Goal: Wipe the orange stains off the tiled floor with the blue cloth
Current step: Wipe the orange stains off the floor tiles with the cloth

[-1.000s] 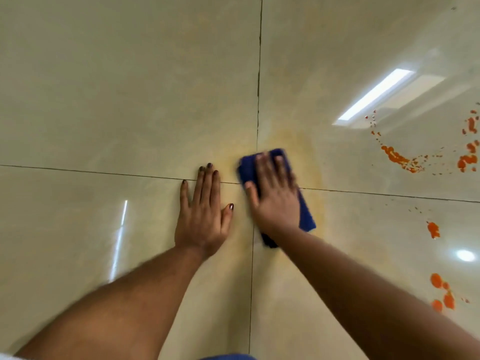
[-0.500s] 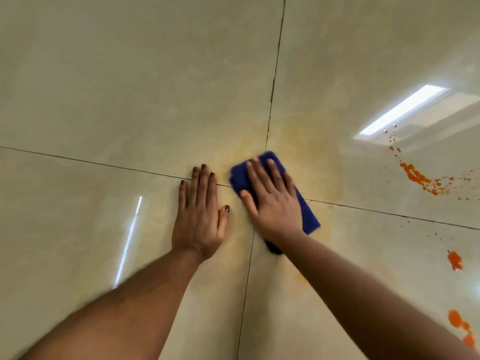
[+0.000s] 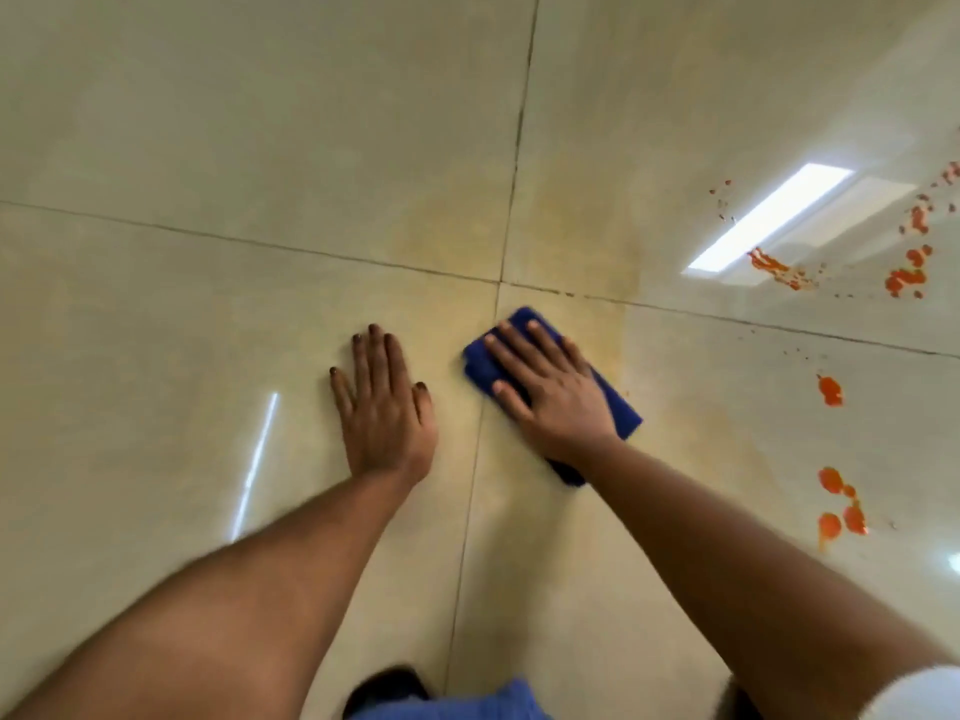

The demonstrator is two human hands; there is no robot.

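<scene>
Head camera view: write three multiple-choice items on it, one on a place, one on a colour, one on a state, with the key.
1. Where do the unwiped stains lie?
A. right of the cloth
B. left of the left hand
C. under the left hand

2. What colour is the cloth?
A. green
B. blue
C. white

3. How does the right hand meet the cloth?
A. pinches a corner
B. hovers above
C. presses flat

Key:
1 A, orange stains sit right of the blue cloth.
2 B, plainly blue.
3 C, the right hand lies on it with straight fingers.
</scene>
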